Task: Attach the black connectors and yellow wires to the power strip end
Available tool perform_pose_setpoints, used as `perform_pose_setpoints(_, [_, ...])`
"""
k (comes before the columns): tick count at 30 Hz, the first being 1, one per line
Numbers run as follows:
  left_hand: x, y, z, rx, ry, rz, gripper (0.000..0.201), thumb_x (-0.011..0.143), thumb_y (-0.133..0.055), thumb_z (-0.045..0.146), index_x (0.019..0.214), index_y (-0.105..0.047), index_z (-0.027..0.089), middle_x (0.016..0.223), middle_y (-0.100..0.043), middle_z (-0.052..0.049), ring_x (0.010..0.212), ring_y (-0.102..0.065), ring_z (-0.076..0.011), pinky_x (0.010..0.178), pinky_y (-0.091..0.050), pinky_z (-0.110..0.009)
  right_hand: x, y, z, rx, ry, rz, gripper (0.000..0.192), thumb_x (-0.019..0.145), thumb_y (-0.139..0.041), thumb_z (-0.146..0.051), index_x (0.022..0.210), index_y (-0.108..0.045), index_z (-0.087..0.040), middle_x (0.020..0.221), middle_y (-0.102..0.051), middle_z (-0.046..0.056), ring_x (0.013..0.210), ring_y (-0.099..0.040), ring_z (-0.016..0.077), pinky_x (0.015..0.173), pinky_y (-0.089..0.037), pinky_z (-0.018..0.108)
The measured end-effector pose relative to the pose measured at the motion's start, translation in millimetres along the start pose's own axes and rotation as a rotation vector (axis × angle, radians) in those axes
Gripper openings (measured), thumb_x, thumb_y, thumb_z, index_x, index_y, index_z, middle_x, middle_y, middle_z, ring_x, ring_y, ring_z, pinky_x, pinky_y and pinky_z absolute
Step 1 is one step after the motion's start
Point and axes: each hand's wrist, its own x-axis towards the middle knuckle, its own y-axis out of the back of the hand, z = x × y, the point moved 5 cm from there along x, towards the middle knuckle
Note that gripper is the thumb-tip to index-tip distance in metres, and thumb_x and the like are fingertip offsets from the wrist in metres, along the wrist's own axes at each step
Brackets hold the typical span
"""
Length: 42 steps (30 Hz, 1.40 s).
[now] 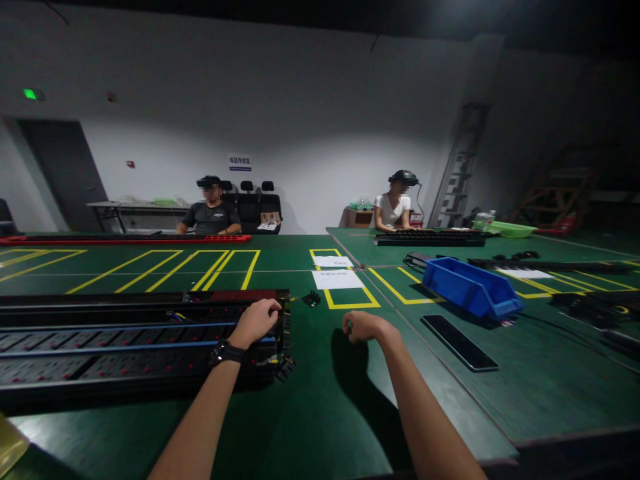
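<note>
Left hand (257,321) draped over the end of a long black unit (115,363); right hand (364,327) curled above the green table (310,393)

Head view, only one going: left fingers bend down onto the unit near its right end, can't tell if they're pinching anything; right fingers curl in toward the thumb, well apart from the unit, can't tell if something small is tucked in there; the unit lies on the table's left side; I'd guess it's stiff, fairly heavy and a bit slick, so best held by its long outer edges, away from the connectors (285,369) at the right end, which look fragile; its left end is cut off, left fingertips are mostly hidden, and the little black piece (311,299) beyond the end is too small to make out.
</note>
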Motion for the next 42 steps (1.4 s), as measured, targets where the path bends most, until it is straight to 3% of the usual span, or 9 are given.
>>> perform_pose_setpoints(5, [-2,1.1,2,0.003,0.001,-0.003,0.026,0.09,-0.052,0.023,0.107,-0.073,0.023,0.114,-0.075,-0.005,0.096,-0.07,-0.0194,0.088,-0.051,-0.029,7,-6,-2,0.002,0.009,-0.009,0.03,0.065,-0.064,-0.002,0.088,-0.076,-0.017,0.084,-0.074,0.004,0.071,-0.065,0.0162,0.055,-0.039,0.022])
perform_pose_setpoints(8, [-2,-0.1,1,0.003,0.0,0.001,0.026,0.09,-0.053,0.023,0.107,-0.073,0.023,0.114,-0.074,-0.005,0.098,-0.07,-0.02,0.089,-0.051,-0.029,12,-9,-14,0.045,0.108,0.085,0.025,0.065,-0.061,-0.001,0.08,-0.073,-0.017,0.078,-0.072,0.002,0.069,-0.063,0.0149,0.056,-0.037,0.021])
perform_pose_setpoints(13, [-1,-3.4,-1,-0.015,-0.029,0.028,0.026,0.09,-0.053,0.023,0.105,-0.073,0.024,0.113,-0.075,-0.004,0.105,-0.069,-0.0209,0.094,-0.05,-0.03,18,-11,-55,0.273,0.38,0.35,0.02,0.069,-0.06,-0.005,0.082,-0.069,-0.018,0.07,-0.065,-0.002,0.064,-0.058,0.0122,0.058,-0.036,0.021])
perform_pose_setpoints(17, [-1,-6.7,-3,-0.009,-0.011,0.03,0.026,0.09,-0.053,0.023,0.106,-0.073,0.025,0.112,-0.076,-0.004,0.105,-0.069,-0.0213,0.093,-0.05,-0.03,35,-14,-78,0.398,0.473,0.386,0.015,0.069,-0.06,-0.011,0.08,-0.067,-0.018,0.068,-0.062,-0.003,0.062,-0.055,0.0119,0.058,-0.037,0.021])
perform_pose_setpoints(21, [0,-9.7,-4,0.011,0.012,0.035,0.026,0.089,-0.053,0.023,0.105,-0.074,0.027,0.113,-0.076,-0.003,0.106,-0.069,-0.0218,0.093,-0.05,-0.03,59,-8,-86,0.473,0.488,0.475,0.014,0.07,-0.058,-0.015,0.081,-0.066,-0.018,0.067,-0.062,-0.003,0.062,-0.055,0.0126,0.059,-0.039,0.023])
perform_pose_setpoints(27, [-1,-11.6,-4,0.022,0.02,0.025,0.027,0.089,-0.052,0.022,0.107,-0.072,0.028,0.113,-0.076,-0.003,0.105,-0.07,-0.0221,0.091,-0.051,-0.031,83,-15,-97,0.551,0.519,0.486,0.032,0.073,-0.058,-0.025,0.105,-0.055,-0.022,0.069,-0.061,-0.006,0.063,-0.058,0.0147,0.061,-0.042,0.025])
perform_pose_setpoints(34, [-2,-10.4,-2,0.011,0.033,0.021,0.03,0.089,-0.053,0.022,0.114,-0.068,0.027,0.116,-0.075,-0.005,0.108,-0.069,-0.023,0.091,-0.051,-0.031,96,-22,-93,0.478,0.426,0.57,0.027,0.077,-0.053,-0.029,0.104,-0.051,-0.024,0.067,-0.059,-0.006,0.062,-0.06,0.0164,0.06,-0.042,0.026])
perform_pose_setpoints(39, [-4,-8.8,0,0.016,0.027,0.022,0.03,0.09,-0.052,0.022,0.115,-0.068,0.026,0.116,-0.074,-0.006,0.107,-0.069,-0.0236,0.09,-0.051,-0.032,99,-29,-89,0.506,0.383,0.511,0.034,0.076,-0.056,-0.029,0.108,-0.049,-0.023,0.073,-0.065,-0.004,0.069,-0.064,0.0176,0.066,-0.047,0.027])
perform_pose_setpoints(42, [-4,-8.5,1,0.027,0.023,0.02,0.029,0.09,-0.052,0.021,0.114,-0.069,0.026,0.115,-0.075,-0.006,0.106,-0.069,-0.0236,0.091,-0.052,-0.032,98,-32,-86,0.502,0.339,0.553,0.03,0.077,-0.056,-0.03,0.106,-0.051,-0.023,0.074,-0.065,-0.003,0.07,-0.065,0.018,0.066,-0.047,0.027])
